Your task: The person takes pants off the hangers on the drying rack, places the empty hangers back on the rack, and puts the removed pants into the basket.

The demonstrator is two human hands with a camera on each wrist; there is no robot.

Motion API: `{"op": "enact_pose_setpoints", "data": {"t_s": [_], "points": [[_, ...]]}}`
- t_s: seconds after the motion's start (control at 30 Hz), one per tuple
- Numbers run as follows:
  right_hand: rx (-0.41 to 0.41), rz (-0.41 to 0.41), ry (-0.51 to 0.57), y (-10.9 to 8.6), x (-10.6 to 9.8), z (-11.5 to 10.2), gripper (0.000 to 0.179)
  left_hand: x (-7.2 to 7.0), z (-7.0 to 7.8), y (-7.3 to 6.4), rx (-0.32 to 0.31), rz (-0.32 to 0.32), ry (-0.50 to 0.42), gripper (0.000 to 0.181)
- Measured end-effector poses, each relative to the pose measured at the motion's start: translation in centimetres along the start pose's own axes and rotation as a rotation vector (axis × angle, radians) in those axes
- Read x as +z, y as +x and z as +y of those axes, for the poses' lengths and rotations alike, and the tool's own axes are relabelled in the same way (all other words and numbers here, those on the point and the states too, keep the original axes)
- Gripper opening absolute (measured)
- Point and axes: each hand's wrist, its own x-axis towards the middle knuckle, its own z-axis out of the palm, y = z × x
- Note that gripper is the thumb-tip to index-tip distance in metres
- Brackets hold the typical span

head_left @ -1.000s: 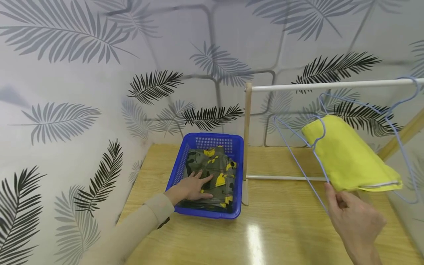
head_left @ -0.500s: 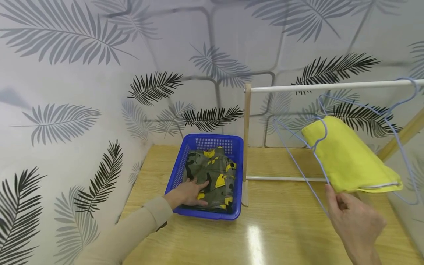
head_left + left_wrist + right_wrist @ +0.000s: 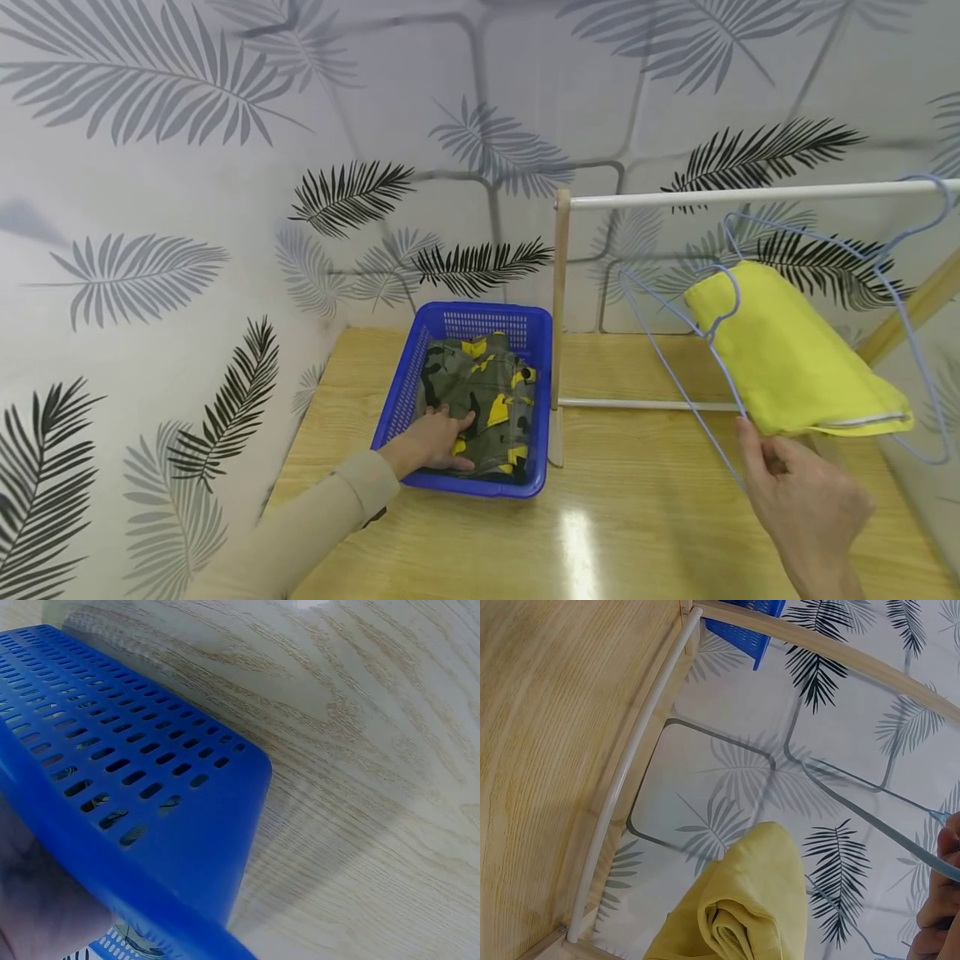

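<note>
In the head view, my left hand [image 3: 429, 440] rests on a folded camouflage garment [image 3: 487, 400], grey-green with yellow and black patches, inside a blue plastic basket [image 3: 538, 467]. Its thumb and fingers are spread apart. The left wrist view shows the basket's slotted wall [image 3: 135, 735], with part of the hand behind the rim and the fingertips hidden. On the right, my right hand [image 3: 810, 500] grips one side of a light-blue hanger [image 3: 675, 375]. Directly behind that hanger hangs a folded yellow cloth [image 3: 802, 358], whose rolled end shows in the right wrist view.
A rack with a white top rail [image 3: 675, 197] and a wooden post [image 3: 560, 308] stands right of the basket. Another blue hanger [image 3: 896, 283] hooks over the rail. A white lower bar [image 3: 645, 404] runs low above the wooden table [image 3: 510, 550]. Leaf-patterned wall covering closes the back.
My left hand has drawn back slightly toward the basket's near left side, still on the camouflage garment. The right hand, hanger and yellow cloth have stayed almost still.
</note>
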Motion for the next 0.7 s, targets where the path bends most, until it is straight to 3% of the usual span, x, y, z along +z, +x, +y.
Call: {"op": "enact_pose_setpoints", "data": {"t_s": [0.43,0.7], "points": [[-0.001,0.002,-0.009,0.1,0.1,-0.1,0.080,-0.4,0.2,0.1,-0.039,-0.006,-0.030,0.093],[0.008,0.015,-0.007,0.2,0.1,-0.3,0.078,-1.8,0.4,-0.1,-0.072,0.027,-0.009,0.087]]}}
